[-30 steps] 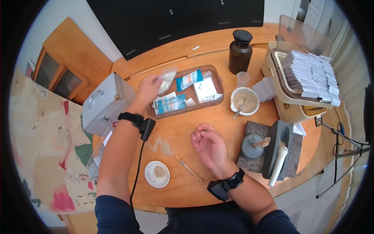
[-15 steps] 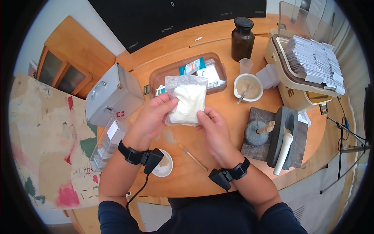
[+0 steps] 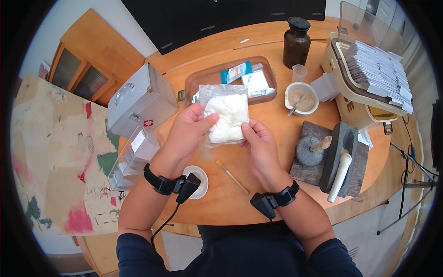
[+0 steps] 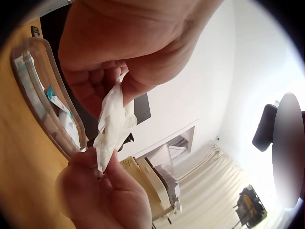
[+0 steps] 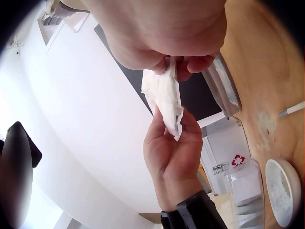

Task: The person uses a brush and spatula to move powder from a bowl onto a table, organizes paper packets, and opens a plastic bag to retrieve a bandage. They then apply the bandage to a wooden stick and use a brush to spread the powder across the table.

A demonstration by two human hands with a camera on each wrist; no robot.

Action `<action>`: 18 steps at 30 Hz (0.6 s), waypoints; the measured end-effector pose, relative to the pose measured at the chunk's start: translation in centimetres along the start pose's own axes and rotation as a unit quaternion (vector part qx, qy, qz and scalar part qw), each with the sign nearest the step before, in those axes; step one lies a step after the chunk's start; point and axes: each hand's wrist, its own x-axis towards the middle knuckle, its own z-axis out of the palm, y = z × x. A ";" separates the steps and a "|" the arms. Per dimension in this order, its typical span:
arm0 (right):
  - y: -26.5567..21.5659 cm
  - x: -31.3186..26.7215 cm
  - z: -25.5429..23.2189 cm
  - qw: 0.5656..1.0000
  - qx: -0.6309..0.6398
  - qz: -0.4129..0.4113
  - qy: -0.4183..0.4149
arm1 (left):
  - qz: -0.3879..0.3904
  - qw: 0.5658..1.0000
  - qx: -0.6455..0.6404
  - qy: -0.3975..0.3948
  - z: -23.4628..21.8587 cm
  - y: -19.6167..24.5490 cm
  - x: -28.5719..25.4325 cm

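A clear plastic bag of white material [image 3: 227, 113] is held up above the table, in front of the brown tray [image 3: 196, 81]. My left hand [image 3: 187, 131] pinches its left edge, the thumb lying on the front. On the lower right edge my right hand [image 3: 260, 143] pinches it between thumb and fingers. Seen edge-on in the left wrist view, the bag [image 4: 112, 124] spans the gap between both hands. The right wrist view also shows the bag [image 5: 164, 93] between them. Blue-and-white packets [image 3: 236, 72] lie in the tray, partly hidden by the bag.
At the left stand a silver case [image 3: 143, 97] and a clear divided holder [image 3: 134, 157]. A small white dish [image 3: 197, 184] and a brush [image 3: 233, 177] lie nearer. Rightward are a bowl with a spoon [image 3: 308, 102], a dark bottle [image 3: 296, 44], stone grinding tools [image 3: 309, 152] and a box of envelopes [image 3: 376, 74].
My left hand has brought the bag from over the tray to in front of me, and my right hand has risen and taken hold of it. The head view has shifted slightly.
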 end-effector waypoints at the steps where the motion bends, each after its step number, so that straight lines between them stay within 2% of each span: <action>1: 0.1 0.0 -0.1 1.000 0.000 0.001 -0.001 | 0.003 1.000 0.003 -0.006 0.1 0.1 -0.1; 18: 0.5 0.2 -0.3 0.998 0.047 0.034 0.004 | -0.005 1.000 -0.001 -0.021 0.8 0.4 -0.8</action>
